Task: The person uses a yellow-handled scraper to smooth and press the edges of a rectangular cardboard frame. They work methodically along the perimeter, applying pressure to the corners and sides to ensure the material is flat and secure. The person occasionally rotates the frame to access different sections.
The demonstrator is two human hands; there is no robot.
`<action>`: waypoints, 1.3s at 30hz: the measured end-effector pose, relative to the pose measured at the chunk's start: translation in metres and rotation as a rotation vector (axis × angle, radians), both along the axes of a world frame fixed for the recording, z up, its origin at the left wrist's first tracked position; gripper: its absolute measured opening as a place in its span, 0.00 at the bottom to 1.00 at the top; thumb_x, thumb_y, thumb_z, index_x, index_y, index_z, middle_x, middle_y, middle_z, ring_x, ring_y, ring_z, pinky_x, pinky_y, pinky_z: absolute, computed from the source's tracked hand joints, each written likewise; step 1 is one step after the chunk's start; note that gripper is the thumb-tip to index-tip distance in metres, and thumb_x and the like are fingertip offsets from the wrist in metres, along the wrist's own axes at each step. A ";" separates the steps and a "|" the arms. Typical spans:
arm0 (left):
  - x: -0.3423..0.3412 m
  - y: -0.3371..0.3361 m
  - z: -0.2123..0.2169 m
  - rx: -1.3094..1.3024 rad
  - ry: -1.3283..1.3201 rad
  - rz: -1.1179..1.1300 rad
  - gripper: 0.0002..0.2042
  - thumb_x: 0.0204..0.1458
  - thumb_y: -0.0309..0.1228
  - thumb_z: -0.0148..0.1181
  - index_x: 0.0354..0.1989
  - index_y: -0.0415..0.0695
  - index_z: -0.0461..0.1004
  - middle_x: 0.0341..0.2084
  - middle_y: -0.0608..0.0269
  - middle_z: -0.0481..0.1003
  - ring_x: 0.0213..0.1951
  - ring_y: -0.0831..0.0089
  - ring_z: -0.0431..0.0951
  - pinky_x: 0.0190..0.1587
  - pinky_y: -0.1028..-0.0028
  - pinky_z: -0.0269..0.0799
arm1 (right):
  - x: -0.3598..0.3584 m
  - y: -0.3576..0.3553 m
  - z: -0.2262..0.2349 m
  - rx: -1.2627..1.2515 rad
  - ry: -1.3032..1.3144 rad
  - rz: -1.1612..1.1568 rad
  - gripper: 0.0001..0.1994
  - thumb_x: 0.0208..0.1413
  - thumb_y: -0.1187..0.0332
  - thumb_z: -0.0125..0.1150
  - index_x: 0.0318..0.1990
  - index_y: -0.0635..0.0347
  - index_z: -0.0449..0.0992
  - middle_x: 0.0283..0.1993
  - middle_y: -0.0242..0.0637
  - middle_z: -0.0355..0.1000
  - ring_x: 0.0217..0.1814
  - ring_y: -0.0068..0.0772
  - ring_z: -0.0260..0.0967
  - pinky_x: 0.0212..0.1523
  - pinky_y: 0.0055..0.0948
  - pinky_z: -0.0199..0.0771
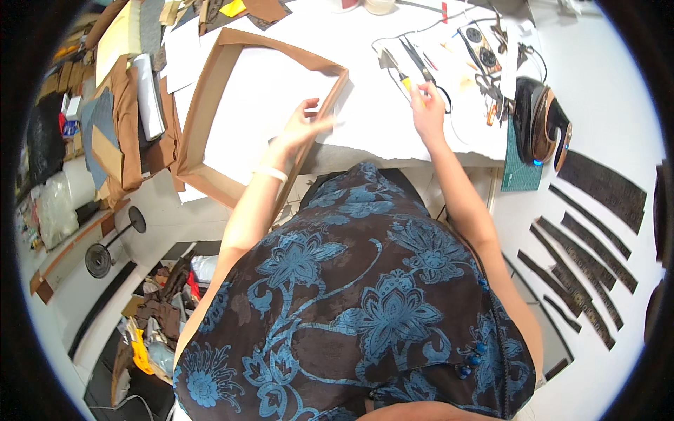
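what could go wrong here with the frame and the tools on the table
The brown frame juts past the table edge at its lower corner, and only the left hand rests on its side; it might tip or slide off if released. The right hand works among scissors and other small tools, so a finger could catch a blade. The iron sits close to that forearm; whether it is hot cannot be told.

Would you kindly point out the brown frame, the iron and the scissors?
brown frame (210, 77): head view, left side rail.
iron (539, 121): head view, middle of its body.
scissors (418, 62): head view, blades.
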State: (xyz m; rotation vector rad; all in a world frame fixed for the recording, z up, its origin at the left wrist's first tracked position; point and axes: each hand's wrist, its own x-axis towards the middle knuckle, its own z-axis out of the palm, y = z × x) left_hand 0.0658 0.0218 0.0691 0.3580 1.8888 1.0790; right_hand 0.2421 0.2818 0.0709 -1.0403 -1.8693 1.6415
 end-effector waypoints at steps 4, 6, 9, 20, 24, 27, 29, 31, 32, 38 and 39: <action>0.027 0.008 0.028 -0.115 0.430 -0.175 0.33 0.47 0.16 0.54 0.68 0.40 0.62 0.52 0.35 0.74 0.57 0.45 0.75 0.60 0.59 0.69 | 0.006 -0.011 -0.001 -0.098 -0.040 -0.014 0.10 0.66 0.65 0.59 0.37 0.61 0.70 0.18 0.23 0.65 0.20 0.11 0.54 0.20 0.20 0.49; 0.033 0.013 0.046 -0.119 0.420 -0.159 0.35 0.45 0.12 0.48 0.67 0.47 0.65 0.45 0.34 0.77 0.51 0.43 0.77 0.55 0.57 0.72 | 0.009 -0.014 -0.003 -0.088 -0.052 0.013 0.10 0.67 0.64 0.59 0.36 0.60 0.70 0.18 0.23 0.65 0.19 0.11 0.54 0.20 0.19 0.49; 0.039 -0.003 0.054 -0.032 0.391 -0.159 0.36 0.44 0.12 0.48 0.67 0.47 0.66 0.46 0.35 0.76 0.52 0.43 0.77 0.55 0.57 0.72 | 0.004 -0.017 0.004 -0.183 -0.008 -0.009 0.10 0.67 0.63 0.58 0.36 0.58 0.70 0.18 0.23 0.65 0.19 0.10 0.54 0.20 0.18 0.50; 0.032 -0.061 0.040 -0.095 0.436 -0.566 0.32 0.43 0.12 0.52 0.60 0.51 0.74 0.40 0.42 0.79 0.41 0.45 0.80 0.47 0.55 0.77 | 0.017 0.003 0.019 -0.260 -0.019 0.019 0.10 0.67 0.63 0.58 0.35 0.55 0.70 0.20 0.22 0.64 0.21 0.10 0.54 0.22 0.17 0.49; 0.017 -0.048 0.029 -0.016 0.143 -0.438 0.49 0.46 0.52 0.73 0.69 0.31 0.56 0.64 0.36 0.64 0.65 0.49 0.67 0.66 0.61 0.64 | 0.026 -0.007 0.023 -0.322 -0.043 0.046 0.10 0.68 0.62 0.57 0.35 0.54 0.71 0.20 0.21 0.64 0.21 0.11 0.53 0.23 0.16 0.48; 0.013 -0.004 0.004 0.218 -0.268 0.118 0.45 0.46 0.50 0.75 0.66 0.34 0.62 0.62 0.43 0.68 0.64 0.59 0.69 0.65 0.63 0.66 | 0.031 -0.016 0.022 -0.322 -0.072 0.076 0.11 0.68 0.60 0.58 0.36 0.55 0.71 0.20 0.23 0.65 0.22 0.11 0.55 0.24 0.17 0.50; 0.006 0.016 -0.009 0.294 -0.411 0.095 0.35 0.47 0.42 0.75 0.61 0.36 0.68 0.55 0.50 0.75 0.58 0.66 0.74 0.61 0.66 0.69 | 0.036 -0.019 0.015 -0.313 -0.063 0.088 0.12 0.67 0.59 0.60 0.36 0.57 0.71 0.19 0.24 0.67 0.22 0.12 0.56 0.23 0.18 0.51; 0.007 0.023 -0.012 0.342 -0.517 0.062 0.26 0.49 0.34 0.74 0.55 0.38 0.73 0.48 0.57 0.79 0.51 0.73 0.78 0.57 0.70 0.72 | 0.040 -0.021 0.013 -0.328 -0.100 0.115 0.13 0.66 0.58 0.60 0.36 0.57 0.71 0.19 0.24 0.67 0.21 0.12 0.55 0.23 0.18 0.51; 0.007 0.024 -0.012 0.349 -0.551 0.042 0.22 0.50 0.30 0.73 0.52 0.39 0.75 0.44 0.60 0.80 0.47 0.76 0.79 0.55 0.73 0.73 | 0.043 -0.021 0.014 -0.338 -0.108 0.127 0.13 0.66 0.58 0.60 0.36 0.57 0.71 0.19 0.24 0.67 0.21 0.12 0.55 0.23 0.18 0.51; 0.012 0.025 -0.020 0.322 -0.564 0.016 0.11 0.53 0.26 0.69 0.44 0.39 0.80 0.38 0.63 0.83 0.38 0.77 0.82 0.48 0.75 0.77 | 0.060 -0.023 0.021 -0.361 -0.197 0.269 0.12 0.66 0.59 0.61 0.35 0.57 0.71 0.17 0.22 0.64 0.21 0.12 0.53 0.22 0.19 0.48; 0.011 0.026 -0.023 0.301 -0.537 -0.004 0.11 0.54 0.27 0.69 0.44 0.39 0.80 0.38 0.63 0.83 0.38 0.77 0.81 0.48 0.75 0.77 | 0.062 -0.024 0.023 -0.397 -0.216 0.295 0.12 0.66 0.59 0.61 0.35 0.56 0.71 0.17 0.22 0.64 0.21 0.11 0.52 0.22 0.19 0.48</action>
